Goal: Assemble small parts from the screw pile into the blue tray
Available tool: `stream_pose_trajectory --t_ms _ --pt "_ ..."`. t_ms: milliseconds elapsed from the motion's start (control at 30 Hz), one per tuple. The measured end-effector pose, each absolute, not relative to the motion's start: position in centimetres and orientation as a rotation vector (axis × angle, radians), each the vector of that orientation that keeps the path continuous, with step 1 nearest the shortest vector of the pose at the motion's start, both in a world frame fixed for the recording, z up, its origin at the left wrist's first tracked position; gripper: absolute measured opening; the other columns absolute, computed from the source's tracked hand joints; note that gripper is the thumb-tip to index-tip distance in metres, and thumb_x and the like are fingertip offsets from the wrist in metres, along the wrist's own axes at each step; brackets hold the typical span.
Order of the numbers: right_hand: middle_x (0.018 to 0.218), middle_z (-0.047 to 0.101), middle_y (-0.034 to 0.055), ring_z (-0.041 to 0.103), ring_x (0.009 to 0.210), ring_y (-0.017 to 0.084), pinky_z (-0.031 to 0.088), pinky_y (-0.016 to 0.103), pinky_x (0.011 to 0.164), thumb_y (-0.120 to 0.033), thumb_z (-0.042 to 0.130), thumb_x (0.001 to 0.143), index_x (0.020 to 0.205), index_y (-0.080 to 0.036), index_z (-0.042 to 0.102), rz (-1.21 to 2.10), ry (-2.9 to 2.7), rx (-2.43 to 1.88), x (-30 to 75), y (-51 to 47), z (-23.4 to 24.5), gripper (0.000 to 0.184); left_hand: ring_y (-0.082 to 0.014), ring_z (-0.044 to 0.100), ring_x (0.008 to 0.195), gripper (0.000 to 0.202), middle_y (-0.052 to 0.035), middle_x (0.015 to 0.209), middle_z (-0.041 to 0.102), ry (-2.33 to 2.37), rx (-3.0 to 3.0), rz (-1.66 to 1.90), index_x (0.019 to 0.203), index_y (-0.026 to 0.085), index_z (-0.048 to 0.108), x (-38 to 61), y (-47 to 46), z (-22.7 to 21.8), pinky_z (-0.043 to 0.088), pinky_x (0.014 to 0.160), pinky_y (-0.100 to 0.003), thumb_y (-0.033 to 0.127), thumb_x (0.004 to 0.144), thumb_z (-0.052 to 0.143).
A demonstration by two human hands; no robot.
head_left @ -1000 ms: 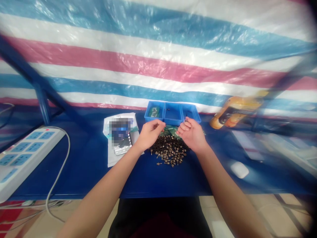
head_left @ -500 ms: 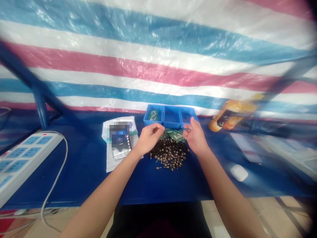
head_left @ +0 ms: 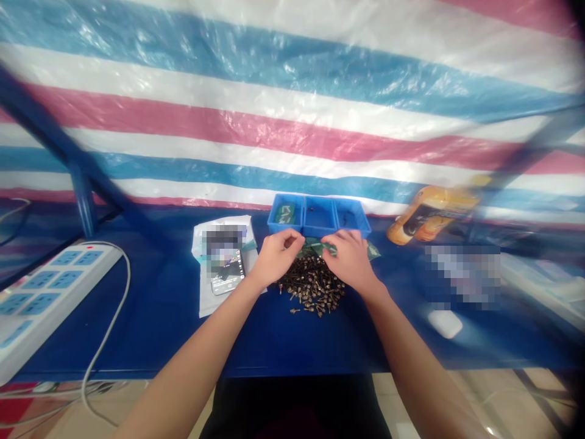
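Right hand (head_left: pixel 350 259) left the tray (head_left: pixel 320 230) and rejoined left hand (head_left: pixel 276 256); green boards (head_left: pixel 315 247) under curled fingers, pinch unclear.

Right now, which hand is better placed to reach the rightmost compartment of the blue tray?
Right, probably. The right hand sits just before the blue tray's rightmost compartment, by the green boards; the left hand is nearer the leftmost one, across the pile of brass parts.

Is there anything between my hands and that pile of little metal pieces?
Nothing visible. The left hand and right hand sit at the far edge of the pile, by the green boards in front of the blue tray.
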State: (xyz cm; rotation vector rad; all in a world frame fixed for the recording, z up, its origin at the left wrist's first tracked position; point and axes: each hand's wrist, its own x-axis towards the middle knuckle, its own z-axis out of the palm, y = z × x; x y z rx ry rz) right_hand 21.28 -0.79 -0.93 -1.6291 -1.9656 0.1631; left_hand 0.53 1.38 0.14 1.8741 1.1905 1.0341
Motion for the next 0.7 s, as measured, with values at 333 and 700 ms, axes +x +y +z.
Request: stream_pose_trajectory --t_ms 333,700 --pt "0.102 0.072 0.0053 0.06 0.097 0.028 0.03 0.045 0.092 -0.027 0.061 0.081 0.111 -0.028 0.067 0.098 -2.093 -1.705 21.4 -0.8 -1.2 0.031 -0.0151 0.057 0.067 0.027 0.0014 0.072 0.066 1.199 1.932 1.019 0.081 0.02 0.067 0.7 1.0 0.3 0.041 0.065 -0.026 0.039 0.093 0.052" --pt "0.102 0.074 0.0063 0.065 0.094 0.024 0.044 0.04 0.092 -0.026 0.055 0.091 0.099 -0.025 0.072 0.279 -1.729 -1.296 21.1 -0.9 0.2 0.018 -0.0154 0.06 0.07 0.028 0.0001 0.079 0.07 1.188 1.975 1.039 0.092 0.02 0.069 0.8 0.9 0.3 0.045 0.071 -0.027 0.043 0.093 0.054"
